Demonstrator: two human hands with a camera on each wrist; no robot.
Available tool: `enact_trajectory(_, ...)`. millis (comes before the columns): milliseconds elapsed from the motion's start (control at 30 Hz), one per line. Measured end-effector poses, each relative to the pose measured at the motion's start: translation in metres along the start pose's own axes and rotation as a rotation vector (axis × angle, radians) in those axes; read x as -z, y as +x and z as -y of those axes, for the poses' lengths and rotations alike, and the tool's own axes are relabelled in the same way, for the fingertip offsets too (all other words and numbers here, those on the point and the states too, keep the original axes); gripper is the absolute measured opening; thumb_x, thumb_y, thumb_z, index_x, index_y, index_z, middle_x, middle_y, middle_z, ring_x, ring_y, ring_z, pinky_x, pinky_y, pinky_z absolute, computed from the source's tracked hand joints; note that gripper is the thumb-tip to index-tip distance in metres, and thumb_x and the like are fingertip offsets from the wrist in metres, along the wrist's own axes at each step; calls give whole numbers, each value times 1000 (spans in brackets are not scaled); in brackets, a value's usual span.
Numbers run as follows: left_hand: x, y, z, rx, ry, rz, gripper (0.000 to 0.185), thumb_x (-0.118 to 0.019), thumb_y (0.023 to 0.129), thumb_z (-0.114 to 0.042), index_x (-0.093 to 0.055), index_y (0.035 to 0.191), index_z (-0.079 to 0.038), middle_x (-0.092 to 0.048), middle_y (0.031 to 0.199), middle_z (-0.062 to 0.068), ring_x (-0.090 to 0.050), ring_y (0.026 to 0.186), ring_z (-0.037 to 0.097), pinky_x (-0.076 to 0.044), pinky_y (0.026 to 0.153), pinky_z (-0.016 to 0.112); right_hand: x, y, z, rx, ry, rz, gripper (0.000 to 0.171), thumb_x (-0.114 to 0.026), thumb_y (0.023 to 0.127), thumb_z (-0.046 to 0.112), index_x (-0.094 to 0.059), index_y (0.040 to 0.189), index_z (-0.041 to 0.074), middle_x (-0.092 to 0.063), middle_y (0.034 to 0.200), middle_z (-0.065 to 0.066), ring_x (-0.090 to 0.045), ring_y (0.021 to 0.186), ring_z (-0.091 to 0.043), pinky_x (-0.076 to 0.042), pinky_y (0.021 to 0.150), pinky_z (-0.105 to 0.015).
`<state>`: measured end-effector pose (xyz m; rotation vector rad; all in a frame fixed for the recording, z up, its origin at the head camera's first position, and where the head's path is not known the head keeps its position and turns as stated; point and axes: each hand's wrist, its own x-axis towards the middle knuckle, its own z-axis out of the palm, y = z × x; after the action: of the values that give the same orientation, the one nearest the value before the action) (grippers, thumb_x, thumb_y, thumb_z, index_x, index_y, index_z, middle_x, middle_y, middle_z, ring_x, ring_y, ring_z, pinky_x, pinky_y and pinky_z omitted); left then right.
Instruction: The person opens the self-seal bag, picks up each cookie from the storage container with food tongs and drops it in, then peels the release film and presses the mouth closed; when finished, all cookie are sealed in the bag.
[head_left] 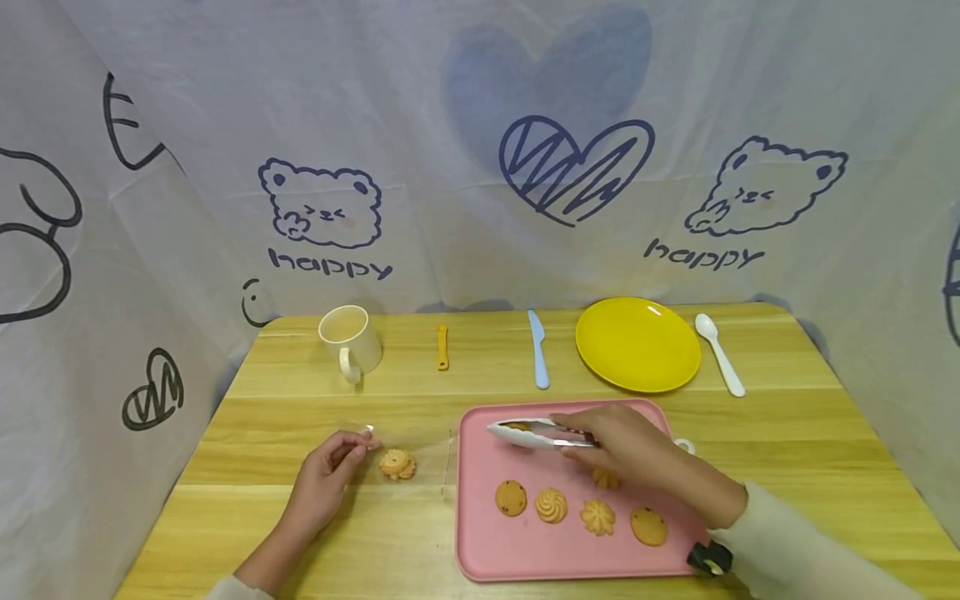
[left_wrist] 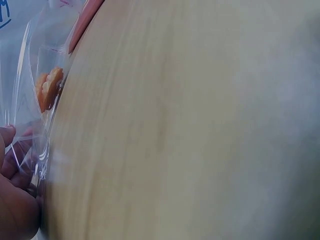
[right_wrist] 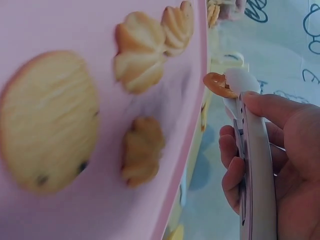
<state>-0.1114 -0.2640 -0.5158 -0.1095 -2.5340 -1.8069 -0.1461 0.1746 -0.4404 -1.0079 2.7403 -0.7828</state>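
Pink plastic fills the near right of the scene: a tray lies on the wooden desk with a row of four cookies along its near side, two flat round ones with dark chips at the ends and two piped swirls between them. A fifth cookie sits just behind the row, partly under the right hand.

That right hand hangs over the middle of the tray, its fingers wrapped around a pair of white tongs. The grip is clenched on the tongs, which point to the left, and their tips pinch a small browned cookie that is lifted clear of the tray. A pale sleeve covers the forearm.

To the left of the tray, the left hand rests on the desk and pinches the edge of a clear plastic bag between thumb and fingertips, so this grip is grasping the bag. One swirled cookie lies inside the bag, close to the fingers; the bag's open end reaches almost to the tray's left rim.

Farther back, along the far edge of the desk, stand a cream mug with its handle turned toward the camera, a small orange utensil, a light blue knife, a yellow plate and a white spoon, set apart from one another. Behind them hangs a pale cloth printed with bears, hearts and the word "happy".
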Motion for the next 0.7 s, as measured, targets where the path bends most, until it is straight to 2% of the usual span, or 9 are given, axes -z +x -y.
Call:
enact_trajectory(33, 0, 0, 0, 4, 1, 0, 18, -59, 106, -13, -65, 111, 3, -73, 122, 18, -57, 132, 8, -47, 102, 11, -2, 4, 3, 9, -4, 2, 42, -70, 100, 33, -68, 137, 14, -76, 111, 2, -53, 71, -4, -44, 63, -21)
enact_trajectory(167, 0, 0, 0, 11, 7, -4, 16, -59, 106, -12, -66, 110, 2, -73, 123, 17, -58, 133, 18, -47, 101, 10, -7, 17, 13, 34, -15, 19, 41, -69, 101, 33, -67, 138, 16, -75, 120, -1, -63, 86, -12, -53, 74, -29)
enact_trajectory(267, 0, 0, -1, 15, 3, -2, 16, -59, 106, -12, -66, 110, 2, -73, 122, 16, -55, 135, 28, -47, 101, 10, -11, 27, 21, 54, -25, 38, 42, -69, 101, 33, -66, 139, 15, -75, 121, -1, -65, 89, -14, -54, 79, -33)
enact_trajectory(367, 1, -1, -1, 14, -2, 1, 17, -59, 106, -13, -65, 109, 3, -74, 121, 16, -54, 136, 31, -46, 101, 10, -16, 39, 29, 98, -43, 42, 41, -70, 100, 32, -67, 137, 14, -75, 121, 0, -66, 89, -14, -54, 77, -32)
enact_trajectory(567, 1, -1, 0, -12, -14, -4, 19, -59, 106, -14, -65, 109, 4, -73, 120, 18, -57, 133, 16, -47, 102, 10, -27, 58, 43, 172, -56, 28, 32, -70, 99, 24, -72, 130, 15, -78, 103, 1, -64, 78, -14, -52, 69, -27)
enact_trajectory(633, 1, -1, 1, -28, -17, -11, 18, -59, 106, -13, -65, 109, 4, -73, 120, 20, -58, 130, 10, -47, 101, 10, -31, 64, 48, 176, -52, 41, 33, -70, 99, 24, -71, 131, 15, -77, 104, 1, -65, 78, -14, -52, 70, -28)
enact_trajectory(700, 0, 0, 2, -43, -20, -19, 17, -59, 106, -11, -65, 108, 5, -73, 120, 21, -60, 126, 4, -47, 101, 10, -34, 69, 53, 179, -67, 56, 37, -69, 101, 28, -69, 135, 14, -76, 117, 0, -69, 90, -15, -56, 78, -31)
